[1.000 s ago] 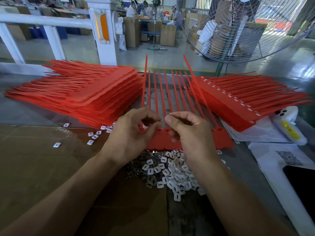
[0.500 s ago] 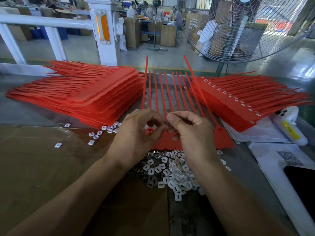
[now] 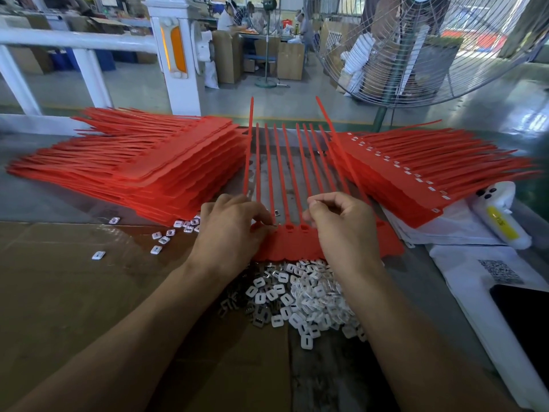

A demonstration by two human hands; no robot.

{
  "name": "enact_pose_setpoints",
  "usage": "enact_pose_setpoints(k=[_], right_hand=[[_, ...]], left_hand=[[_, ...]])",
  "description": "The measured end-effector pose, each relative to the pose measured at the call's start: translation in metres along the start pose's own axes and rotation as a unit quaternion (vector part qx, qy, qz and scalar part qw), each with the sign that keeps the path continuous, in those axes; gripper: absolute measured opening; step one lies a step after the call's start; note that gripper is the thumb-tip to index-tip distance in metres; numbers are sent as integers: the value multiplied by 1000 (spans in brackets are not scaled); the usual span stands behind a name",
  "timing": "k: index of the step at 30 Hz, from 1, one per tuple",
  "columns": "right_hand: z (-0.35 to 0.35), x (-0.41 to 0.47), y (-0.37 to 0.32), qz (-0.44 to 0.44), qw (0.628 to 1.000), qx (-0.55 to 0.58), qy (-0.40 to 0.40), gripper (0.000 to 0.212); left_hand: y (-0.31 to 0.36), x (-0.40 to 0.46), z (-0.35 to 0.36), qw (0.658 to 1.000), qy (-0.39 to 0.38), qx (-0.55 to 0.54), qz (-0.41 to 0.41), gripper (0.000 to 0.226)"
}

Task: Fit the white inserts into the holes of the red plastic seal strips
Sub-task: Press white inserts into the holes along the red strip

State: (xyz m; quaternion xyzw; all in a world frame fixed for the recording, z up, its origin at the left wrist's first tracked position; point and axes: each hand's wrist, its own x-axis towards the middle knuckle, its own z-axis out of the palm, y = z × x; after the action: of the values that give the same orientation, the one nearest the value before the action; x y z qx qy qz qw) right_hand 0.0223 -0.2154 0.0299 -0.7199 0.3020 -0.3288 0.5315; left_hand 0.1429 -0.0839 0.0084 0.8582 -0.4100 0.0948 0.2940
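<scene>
A red seal strip sheet (image 3: pixel 297 246) lies flat in front of me, its long tails pointing away and two bare holes showing between my hands. My left hand (image 3: pixel 234 230) pinches a white insert at the strip's left holes, thumb and forefinger pressed to the head. My right hand (image 3: pixel 341 224) hovers over the strip's right part with fingers curled and thumb against forefinger, pinching something small that is mostly hidden. One loose insert (image 3: pixel 277 213) lies between the tails. A heap of white inserts (image 3: pixel 306 295) sits just in front of the strip.
A tall stack of red strips (image 3: pixel 142 171) lies to the left and another stack with fitted inserts (image 3: pixel 421 179) to the right. Stray inserts (image 3: pixel 160 239) dot the cardboard (image 3: pixel 74 292). A white bottle (image 3: pixel 499 215), paper and a dark phone (image 3: pixel 523 316) lie at the right; a fan (image 3: pixel 416 49) stands behind.
My hands met above the strip's middle, then parted. The left hand has dropped onto the strip's left holes, and the right hand has drawn slightly right.
</scene>
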Motion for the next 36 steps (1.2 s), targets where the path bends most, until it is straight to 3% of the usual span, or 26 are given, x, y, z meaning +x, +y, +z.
enact_pose_setpoints(k=[14,27,36], right_hand=[[1,1,1,-3,1000,-14,-5,14],[-2,0,-2,2,999,-37,-32,17],[-1,0,2,3,992,-91,-92,14]], left_hand=[[0,5,5,999,-17,-5,-35,10],[0,-5,-4,990,-45,102,89,27],[1,-5,-11,980,-77,145,111,35]])
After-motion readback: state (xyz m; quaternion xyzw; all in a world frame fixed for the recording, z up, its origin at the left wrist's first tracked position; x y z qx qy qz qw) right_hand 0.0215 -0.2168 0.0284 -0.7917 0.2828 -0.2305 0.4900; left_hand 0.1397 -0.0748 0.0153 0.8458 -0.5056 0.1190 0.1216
